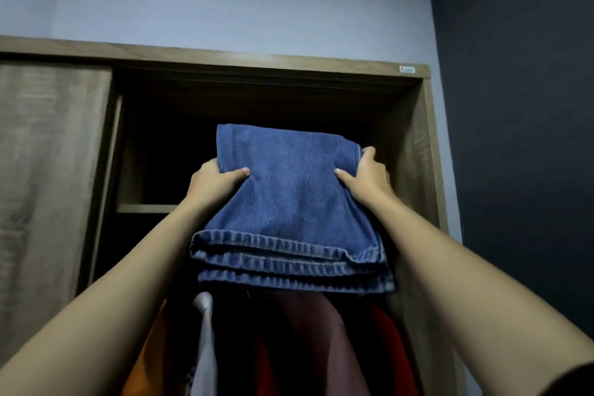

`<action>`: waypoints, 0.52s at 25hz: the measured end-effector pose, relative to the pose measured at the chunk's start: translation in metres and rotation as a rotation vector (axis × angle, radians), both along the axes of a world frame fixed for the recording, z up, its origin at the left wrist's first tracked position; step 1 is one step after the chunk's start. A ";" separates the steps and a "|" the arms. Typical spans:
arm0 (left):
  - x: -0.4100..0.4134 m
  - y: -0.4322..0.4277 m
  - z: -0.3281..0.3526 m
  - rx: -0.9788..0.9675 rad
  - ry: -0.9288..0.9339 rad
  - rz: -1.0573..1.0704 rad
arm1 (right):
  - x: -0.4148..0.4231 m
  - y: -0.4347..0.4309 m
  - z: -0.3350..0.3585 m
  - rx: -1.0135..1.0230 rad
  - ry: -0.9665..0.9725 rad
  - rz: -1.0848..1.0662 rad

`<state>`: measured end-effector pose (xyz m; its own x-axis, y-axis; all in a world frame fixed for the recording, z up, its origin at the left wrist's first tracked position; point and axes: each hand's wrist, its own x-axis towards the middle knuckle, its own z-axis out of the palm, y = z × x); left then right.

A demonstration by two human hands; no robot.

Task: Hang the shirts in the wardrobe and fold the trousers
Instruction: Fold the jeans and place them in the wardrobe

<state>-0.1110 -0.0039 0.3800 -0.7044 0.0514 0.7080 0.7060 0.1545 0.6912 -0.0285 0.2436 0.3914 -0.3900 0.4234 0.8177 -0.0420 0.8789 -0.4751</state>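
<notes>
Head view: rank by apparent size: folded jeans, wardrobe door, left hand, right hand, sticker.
1. wardrobe door and folded jeans: they fill similar areas of the frame, and the jeans are nearer the camera, so no order between them.
2. left hand and right hand: alike.
3. sticker: smallest.

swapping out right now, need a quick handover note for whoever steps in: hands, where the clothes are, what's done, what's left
Left hand: grips the left side of the folded jeans.
Right hand: grips the right side.
Jeans: held up in front of the wardrobe, at its open top compartment above the shelf; not seen resting on it.
Done: jeans folded; clothes hang below.
Left: probably set the jeans on the shelf and let go. Other laundry is out of view.
</notes>
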 end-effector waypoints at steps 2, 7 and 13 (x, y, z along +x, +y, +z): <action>-0.025 0.017 0.014 -0.002 -0.049 0.027 | -0.020 0.015 0.020 0.026 -0.073 -0.067; -0.062 0.039 0.017 -0.065 -0.182 0.084 | -0.059 0.040 0.022 -0.004 -0.402 -0.153; -0.061 0.044 0.039 -0.322 -0.203 0.136 | -0.019 -0.029 0.006 0.656 -0.296 0.054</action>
<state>-0.1722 0.0405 0.4186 -0.8439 0.1444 0.5166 0.5181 0.4687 0.7155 -0.0472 0.2148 0.3971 -0.6409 -0.1450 0.7538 -0.0446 0.9874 0.1521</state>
